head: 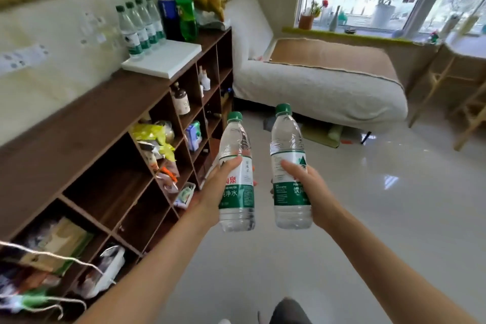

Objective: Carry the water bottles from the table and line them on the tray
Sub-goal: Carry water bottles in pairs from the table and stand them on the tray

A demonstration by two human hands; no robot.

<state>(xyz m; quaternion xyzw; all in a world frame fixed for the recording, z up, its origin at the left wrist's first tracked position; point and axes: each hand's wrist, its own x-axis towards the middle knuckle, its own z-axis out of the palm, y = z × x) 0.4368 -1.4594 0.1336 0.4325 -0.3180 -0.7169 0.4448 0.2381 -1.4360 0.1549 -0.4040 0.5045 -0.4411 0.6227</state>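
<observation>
My left hand (219, 187) grips a clear water bottle (236, 173) with a green cap and green-white label, held upright over the floor. My right hand (307, 189) grips a second, matching water bottle (289, 166), also upright, just to the right of the first. A white tray (168, 60) lies on top of the brown shelf unit at the upper left. Several identical water bottles (139, 26) stand in a row along the tray's far edge, by the wall.
The brown shelf unit (86, 123) runs along the left wall, its cubbies holding snacks, jars and boxes. Big soda bottles (181, 5) stand behind the tray. A white sofa bed (315, 79) lies ahead, wooden tables at right. Glossy tiled floor (368, 218) spreads below my arms.
</observation>
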